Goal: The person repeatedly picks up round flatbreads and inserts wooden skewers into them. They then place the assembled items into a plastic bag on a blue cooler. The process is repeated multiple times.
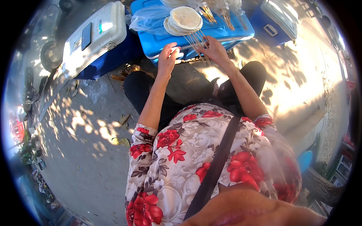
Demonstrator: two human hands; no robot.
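Several thin wooden skewers (194,40) slant down from a stack of pale, round flatbreads (186,18). My right hand (215,52) is closed on the skewers near their lower part, just in front of the stack. To the left, my left hand (166,60) is raised with its fingers bent and apart, and nothing shows in it. Both hands are over the near edge of a bright blue cooler (151,42), whose lid bears the flatbreads. Whether the skewers' upper ends touch the stack, I cannot tell.
A clear plastic bag (151,17) lies left of the flatbreads, and bagged bundles of skewers (227,18) lie right of them. On the left, a phone (86,36) rests on a white-lidded cooler (107,23). Another blue cooler (272,30) stands at the right.
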